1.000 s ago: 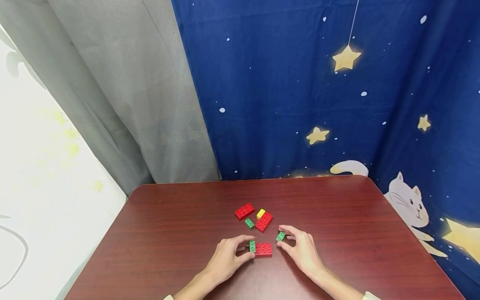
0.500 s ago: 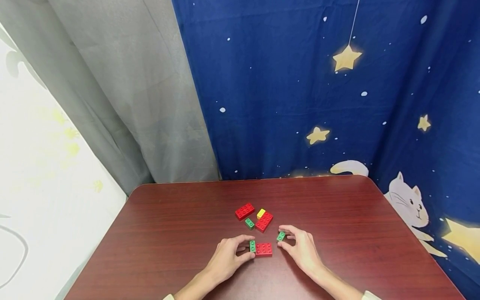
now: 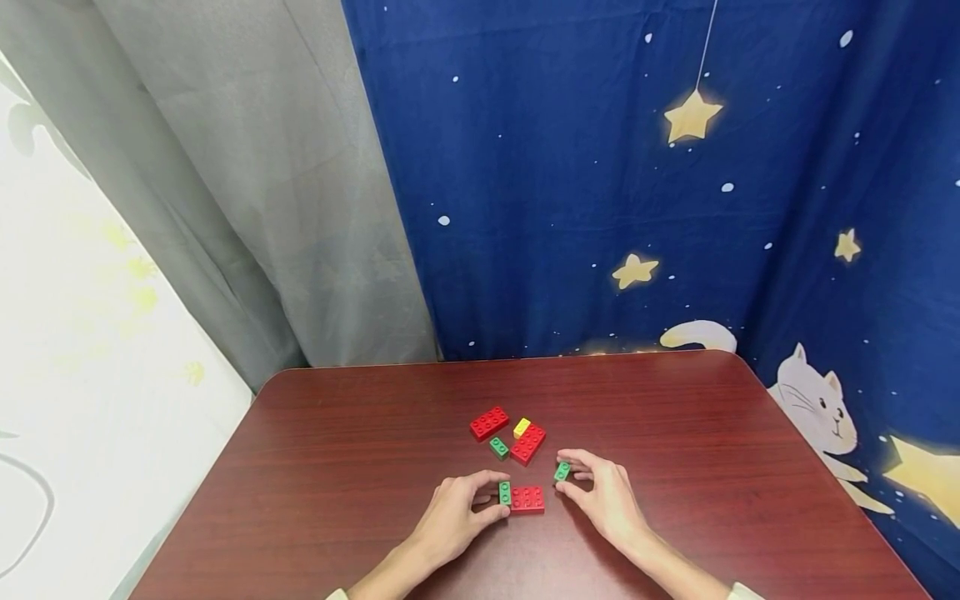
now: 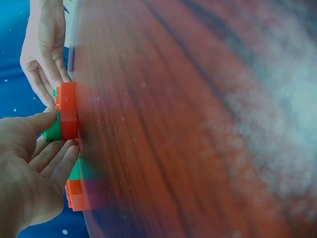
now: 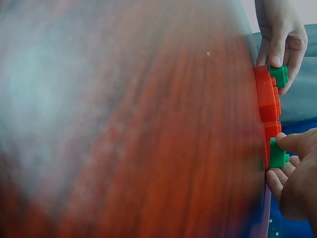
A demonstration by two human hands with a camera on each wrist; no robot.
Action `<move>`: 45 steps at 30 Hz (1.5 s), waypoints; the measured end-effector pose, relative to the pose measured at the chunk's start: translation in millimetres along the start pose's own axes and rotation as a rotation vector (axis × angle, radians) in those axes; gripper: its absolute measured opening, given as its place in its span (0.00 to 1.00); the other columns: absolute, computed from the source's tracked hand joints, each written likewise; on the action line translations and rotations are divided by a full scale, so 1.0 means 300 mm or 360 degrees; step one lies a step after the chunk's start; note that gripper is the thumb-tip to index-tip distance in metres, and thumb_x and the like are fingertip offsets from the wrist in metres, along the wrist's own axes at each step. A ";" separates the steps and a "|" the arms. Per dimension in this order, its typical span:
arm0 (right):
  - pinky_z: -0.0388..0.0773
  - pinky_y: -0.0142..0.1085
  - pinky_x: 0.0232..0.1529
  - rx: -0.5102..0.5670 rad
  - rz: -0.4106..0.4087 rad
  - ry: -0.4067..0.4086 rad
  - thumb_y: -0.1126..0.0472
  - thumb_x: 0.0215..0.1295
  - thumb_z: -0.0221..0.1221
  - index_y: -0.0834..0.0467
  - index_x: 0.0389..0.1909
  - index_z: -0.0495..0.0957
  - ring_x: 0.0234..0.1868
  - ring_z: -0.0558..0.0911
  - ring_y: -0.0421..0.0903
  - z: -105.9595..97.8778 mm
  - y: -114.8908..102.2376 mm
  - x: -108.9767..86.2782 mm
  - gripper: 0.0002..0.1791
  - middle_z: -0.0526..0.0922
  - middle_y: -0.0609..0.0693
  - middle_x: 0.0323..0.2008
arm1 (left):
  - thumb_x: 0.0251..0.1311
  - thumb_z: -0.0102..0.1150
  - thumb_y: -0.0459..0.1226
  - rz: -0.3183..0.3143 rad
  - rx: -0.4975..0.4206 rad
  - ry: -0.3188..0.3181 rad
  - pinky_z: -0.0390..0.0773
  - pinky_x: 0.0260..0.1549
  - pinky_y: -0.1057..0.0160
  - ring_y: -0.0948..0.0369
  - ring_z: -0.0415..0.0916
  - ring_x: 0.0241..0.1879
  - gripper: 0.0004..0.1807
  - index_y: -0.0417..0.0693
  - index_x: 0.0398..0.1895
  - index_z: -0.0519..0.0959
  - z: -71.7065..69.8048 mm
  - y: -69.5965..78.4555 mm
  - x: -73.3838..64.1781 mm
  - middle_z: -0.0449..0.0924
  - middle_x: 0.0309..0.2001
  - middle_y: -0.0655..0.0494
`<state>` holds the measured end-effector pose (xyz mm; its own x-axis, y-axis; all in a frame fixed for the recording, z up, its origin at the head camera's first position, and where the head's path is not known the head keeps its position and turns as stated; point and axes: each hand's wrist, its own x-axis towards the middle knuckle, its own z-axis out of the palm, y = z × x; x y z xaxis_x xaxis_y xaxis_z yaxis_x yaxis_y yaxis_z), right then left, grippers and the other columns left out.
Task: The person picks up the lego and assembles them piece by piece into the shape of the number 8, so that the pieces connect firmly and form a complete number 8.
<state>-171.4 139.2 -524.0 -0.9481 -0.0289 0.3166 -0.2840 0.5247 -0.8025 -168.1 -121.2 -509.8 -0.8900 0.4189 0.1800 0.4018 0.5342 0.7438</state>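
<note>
Between thumb and fingers my left hand (image 3: 453, 517) pinches a green two-stud toy brick (image 3: 505, 492), which sits on the left end of a red brick (image 3: 528, 499). That red brick lies flat on the table. To its right, apart from it, my right hand (image 3: 606, 500) holds a second small green brick (image 3: 562, 472) by its two ends, studs up. In the right wrist view this held green brick (image 5: 277, 153) shows between thumb and fingertips, close to the tabletop; I cannot tell whether it touches the table.
Beyond the hands lie two red bricks, one at left (image 3: 489, 423) and one nearer (image 3: 528, 444). A yellow brick (image 3: 522, 428) and a loose green brick (image 3: 498, 447) lie beside them. The brown table (image 3: 345, 467) ends at a curtain (image 3: 570, 183).
</note>
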 end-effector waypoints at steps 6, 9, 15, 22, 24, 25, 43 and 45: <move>0.88 0.39 0.47 0.0065 -0.0020 -0.0022 0.74 0.52 0.78 0.61 0.51 0.88 0.44 0.91 0.50 -0.002 -0.005 0.003 0.23 0.91 0.52 0.46 | 0.61 0.78 0.38 0.0007 0.0002 -0.0003 0.86 0.45 0.67 0.62 0.88 0.47 0.20 0.46 0.57 0.87 0.000 0.000 0.002 0.90 0.50 0.55; 0.88 0.39 0.46 0.0098 -0.0020 -0.0040 0.75 0.53 0.77 0.62 0.51 0.87 0.44 0.91 0.50 -0.002 -0.008 0.003 0.23 0.91 0.54 0.47 | 0.61 0.78 0.37 0.0005 0.0001 -0.0005 0.86 0.45 0.67 0.62 0.88 0.47 0.20 0.46 0.57 0.87 -0.002 0.002 0.002 0.90 0.50 0.55; 0.87 0.38 0.48 0.0079 -0.0028 -0.0051 0.74 0.54 0.77 0.62 0.52 0.87 0.44 0.91 0.48 -0.003 -0.014 0.000 0.23 0.91 0.53 0.47 | 0.61 0.78 0.37 -0.0001 0.0000 -0.0013 0.85 0.45 0.67 0.63 0.88 0.47 0.20 0.45 0.57 0.87 -0.005 0.007 0.002 0.90 0.50 0.54; 0.87 0.39 0.49 0.0095 -0.0020 -0.0066 0.73 0.54 0.77 0.61 0.52 0.88 0.45 0.91 0.49 -0.005 -0.026 -0.002 0.23 0.91 0.51 0.46 | 0.62 0.77 0.36 -0.0011 -0.0010 -0.0013 0.85 0.45 0.67 0.63 0.88 0.47 0.20 0.45 0.57 0.87 -0.007 0.009 0.005 0.90 0.50 0.53; 0.87 0.39 0.49 0.0106 -0.0018 -0.0081 0.72 0.55 0.78 0.60 0.53 0.87 0.45 0.91 0.49 -0.006 -0.031 -0.004 0.23 0.92 0.50 0.46 | 0.62 0.77 0.36 -0.0015 -0.0010 -0.0012 0.85 0.45 0.67 0.63 0.88 0.47 0.20 0.44 0.56 0.87 -0.007 0.009 0.007 0.90 0.50 0.54; 0.87 0.39 0.49 0.0112 -0.0017 -0.0090 0.71 0.55 0.78 0.59 0.53 0.87 0.45 0.91 0.48 -0.007 -0.034 -0.005 0.23 0.92 0.49 0.45 | 0.62 0.77 0.36 -0.0017 -0.0010 -0.0012 0.85 0.45 0.67 0.63 0.88 0.47 0.20 0.44 0.56 0.87 -0.007 0.009 0.007 0.90 0.50 0.54; 0.87 0.40 0.48 0.0084 -0.0163 -0.0178 0.70 0.59 0.76 0.57 0.56 0.86 0.45 0.91 0.46 0.010 -0.050 -0.023 0.23 0.91 0.48 0.47 | 0.62 0.77 0.38 -0.0009 0.0031 -0.0007 0.86 0.45 0.65 0.63 0.88 0.47 0.19 0.46 0.56 0.87 -0.008 0.002 0.014 0.90 0.50 0.54; 0.88 0.40 0.48 0.0066 -0.0186 -0.0177 0.70 0.58 0.77 0.57 0.56 0.86 0.44 0.91 0.45 0.012 -0.050 -0.026 0.23 0.92 0.48 0.47 | 0.62 0.77 0.38 -0.0010 0.0031 -0.0004 0.86 0.45 0.65 0.62 0.88 0.47 0.19 0.47 0.56 0.87 -0.008 0.000 0.015 0.90 0.50 0.53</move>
<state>-160.2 128.5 -516.5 -0.9176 -0.1827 0.3530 -0.3966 0.4768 -0.7845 -172.5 -121.2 -507.4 -0.8919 0.4176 0.1737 0.4006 0.5511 0.7320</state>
